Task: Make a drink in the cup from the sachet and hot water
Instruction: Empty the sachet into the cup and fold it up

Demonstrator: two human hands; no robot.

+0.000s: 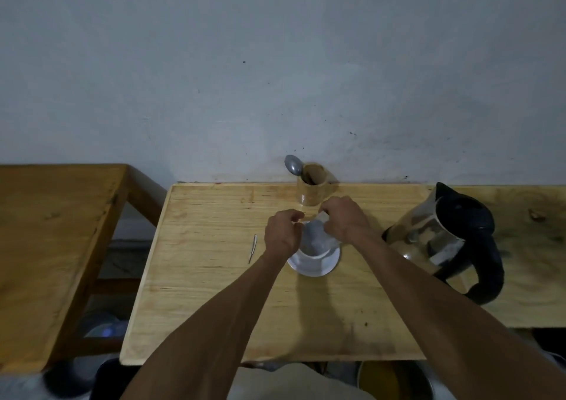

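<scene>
Head view, kettle (441, 237) right, hands (312, 228) hide cup

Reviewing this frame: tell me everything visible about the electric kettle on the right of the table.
The kettle stands on the light wooden table, right of the cup and saucer. Its body looks like shiny reflective metal, with a black lid, a pointed black spout at the far side and a thick black loop handle toward the near right. It appears tilted by the wide lens. The lid is shut. Neither hand touches it.
</scene>
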